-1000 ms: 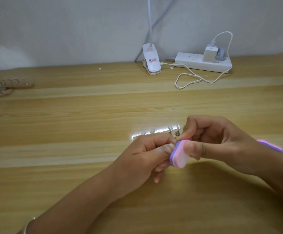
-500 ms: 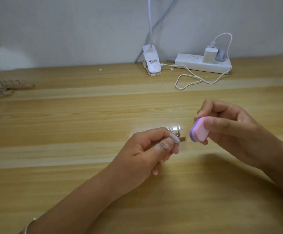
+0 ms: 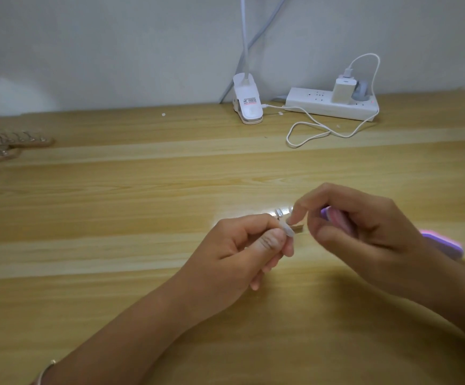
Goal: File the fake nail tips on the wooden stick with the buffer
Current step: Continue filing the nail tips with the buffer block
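Note:
My left hand (image 3: 242, 245) pinches a short wooden stick (image 3: 296, 227) carrying clear fake nail tips (image 3: 287, 230); only the stick's right end and a couple of tips show past my fingers. My right hand (image 3: 364, 232) is closed around a pink and purple buffer block (image 3: 338, 219), tucked into the palm, with its other end (image 3: 445, 241) sticking out behind the wrist. The right forefinger and thumb touch the stick's end. Both hands hover just above the wooden table (image 3: 114, 218).
Two more wooden sticks with nail tips (image 3: 3, 147) lie at the far left. At the back stand a white clip lamp base (image 3: 248, 102), a white power strip (image 3: 331, 105) with a charger, and a looped white cable (image 3: 317, 132).
The right hand first pulled the buffer away to the right, then came back. It now holds the buffer turned into the palm while its fingertips touch the stick's end. The left hand barely moved.

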`<state>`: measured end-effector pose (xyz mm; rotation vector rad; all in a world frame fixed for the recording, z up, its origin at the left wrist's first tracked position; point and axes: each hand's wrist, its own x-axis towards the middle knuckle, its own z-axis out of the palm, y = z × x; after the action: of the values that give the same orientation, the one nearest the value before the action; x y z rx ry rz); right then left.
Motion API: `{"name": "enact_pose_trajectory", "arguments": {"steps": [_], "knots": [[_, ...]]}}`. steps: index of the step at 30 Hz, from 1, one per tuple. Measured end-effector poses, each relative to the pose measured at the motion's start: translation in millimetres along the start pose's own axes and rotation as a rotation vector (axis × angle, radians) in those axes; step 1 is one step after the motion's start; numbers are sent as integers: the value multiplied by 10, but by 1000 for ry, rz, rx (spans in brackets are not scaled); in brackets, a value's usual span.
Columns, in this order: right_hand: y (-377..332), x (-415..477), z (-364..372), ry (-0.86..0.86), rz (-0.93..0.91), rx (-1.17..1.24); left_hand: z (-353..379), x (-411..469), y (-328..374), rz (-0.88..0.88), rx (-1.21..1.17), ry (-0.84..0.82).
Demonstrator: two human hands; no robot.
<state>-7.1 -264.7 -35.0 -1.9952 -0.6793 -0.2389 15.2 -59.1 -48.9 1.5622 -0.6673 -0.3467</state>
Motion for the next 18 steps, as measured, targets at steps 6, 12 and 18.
{"name": "enact_pose_trajectory", "arguments": {"steps": [6,12,18], "knots": [[19,-1,47,64,-56,-99,0,-9,-14,2,-48,-19],[5,2,74,141,-73,-78,5,-7,-35,-8,-76,-16],[-16,-17,101,198,-76,-114,6,-13,-15,-4,-93,-15]]}}
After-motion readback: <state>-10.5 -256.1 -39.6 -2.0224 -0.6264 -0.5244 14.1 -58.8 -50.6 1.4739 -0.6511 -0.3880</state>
